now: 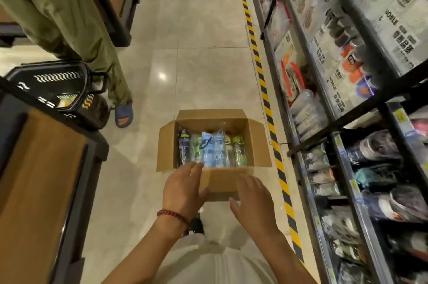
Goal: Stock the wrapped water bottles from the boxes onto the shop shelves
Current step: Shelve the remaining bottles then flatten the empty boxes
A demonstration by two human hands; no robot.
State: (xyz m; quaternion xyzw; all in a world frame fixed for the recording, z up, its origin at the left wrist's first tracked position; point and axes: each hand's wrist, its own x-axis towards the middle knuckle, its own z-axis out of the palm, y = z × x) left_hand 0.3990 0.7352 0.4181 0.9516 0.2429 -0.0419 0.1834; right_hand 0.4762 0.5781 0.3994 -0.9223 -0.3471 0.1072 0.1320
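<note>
Cardboard box sits on floor just ahead of both hands, wrapped bottles upright inside. Left hand and right hand spread, holding nothing. Best to grab mid-body, lift straight up, avoid crinkly wrap slipping.

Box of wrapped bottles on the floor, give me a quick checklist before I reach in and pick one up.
1. Cardboard box flaps open: ok.
2. Wrapped water bottles visible and reachable from above: ok, several lie side by side.
3. Left hand free: ok, fingers relaxed, holding nothing, over the near edge.
4. Right hand free: ok, open over the near flap.
5. Aisle clear of people: not ok, a person's sandalled foot and a black basket stand left of the box.
6. Free slot on the shelves at right: cannot tell, too blurred.
</note>
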